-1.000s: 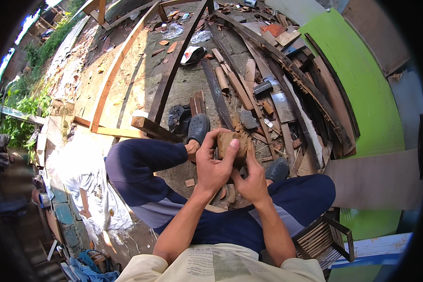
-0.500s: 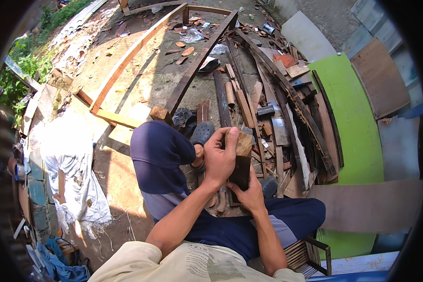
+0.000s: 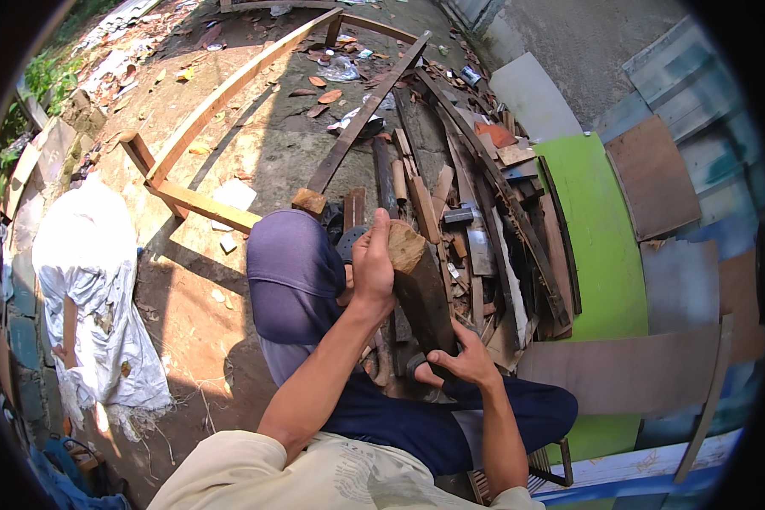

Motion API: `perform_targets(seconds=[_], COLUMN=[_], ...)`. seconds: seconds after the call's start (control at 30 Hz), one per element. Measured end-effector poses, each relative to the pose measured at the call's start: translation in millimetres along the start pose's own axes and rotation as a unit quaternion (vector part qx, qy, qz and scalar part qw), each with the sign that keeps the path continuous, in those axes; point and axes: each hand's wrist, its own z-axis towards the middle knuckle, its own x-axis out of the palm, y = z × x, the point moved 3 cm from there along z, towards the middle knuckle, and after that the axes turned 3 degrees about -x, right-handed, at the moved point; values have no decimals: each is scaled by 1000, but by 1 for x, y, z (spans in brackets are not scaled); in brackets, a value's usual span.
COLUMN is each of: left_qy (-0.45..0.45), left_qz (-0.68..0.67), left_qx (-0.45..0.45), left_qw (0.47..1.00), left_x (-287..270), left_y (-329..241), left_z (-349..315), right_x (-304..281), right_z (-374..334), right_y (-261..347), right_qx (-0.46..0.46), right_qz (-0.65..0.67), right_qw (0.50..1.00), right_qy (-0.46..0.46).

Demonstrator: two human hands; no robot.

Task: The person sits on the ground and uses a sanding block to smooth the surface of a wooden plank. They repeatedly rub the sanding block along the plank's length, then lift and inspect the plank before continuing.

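The right hand (image 3: 467,364) is curled around the low part of a long, dark brown, square-sided wooden beam (image 3: 426,297). The left hand (image 3: 372,270) is up by its pale cut end; I can't tell if it grips. Picking up looks done; putting down is not. Just left of the left hand, a bent knee in dark blue cloth (image 3: 293,259) makes it tight. Past that, brown dirt ground (image 3: 204,344) gives room. Ahead of the right hand, a messy brown scrap wood pile (image 3: 518,212) blocks the way.

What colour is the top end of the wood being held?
The wood has a light brown top end, best seen in the head view.
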Motion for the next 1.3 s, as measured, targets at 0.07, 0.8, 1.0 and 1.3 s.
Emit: perform_targets(seconds=[0.07,0.8,1.0,1.3], left_qy=[-19,-104,-148,-34], left_qz=[-1,20,518,256], left_qx=[-10,216,449,91], left_qw=[1000,971,713,962], left_x=[-6,-27,-67,-27], left_y=[-5,-132,-149,-140], left_z=[-3,-38,-18,83], right_x=[2,45,69,73], right_z=[5,52,73,98], right_y=[1,115,119,94], right_qx=[-35,-102,-87,17], right_qz=[-38,-112,-158,354], right_qw=[999,965,973,930], right_qy=[4,214,143,100])
